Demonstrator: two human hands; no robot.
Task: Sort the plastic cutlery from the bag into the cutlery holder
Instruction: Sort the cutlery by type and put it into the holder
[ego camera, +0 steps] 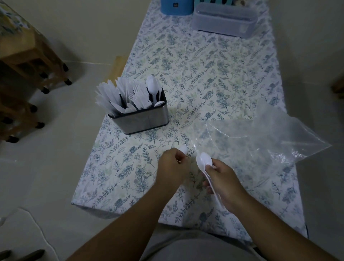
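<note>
Near the holder (142,119), both hands are gripping white spoons: left hand (172,167) pinching one spoon (183,149), right hand (222,183) clutching several spoons (203,161). The bag (260,141) is lying right of the holder.

My table (214,74) wears a floral cloth (130,167) printed with blue-grey leaves and sprigs, hanging over the near and left edges. At the far end I see a blue tub (176,6), cut off by the top of the view, and just to its right a clear box (224,19) with a lid on it. Something teal (214,2) shows behind that box, too cropped to tell. To my left, on the pale floor (55,167), stand wooden stools (28,55) with dark caps on their feet. A light wooden piece (116,68) pokes out at the table's left edge.
</note>
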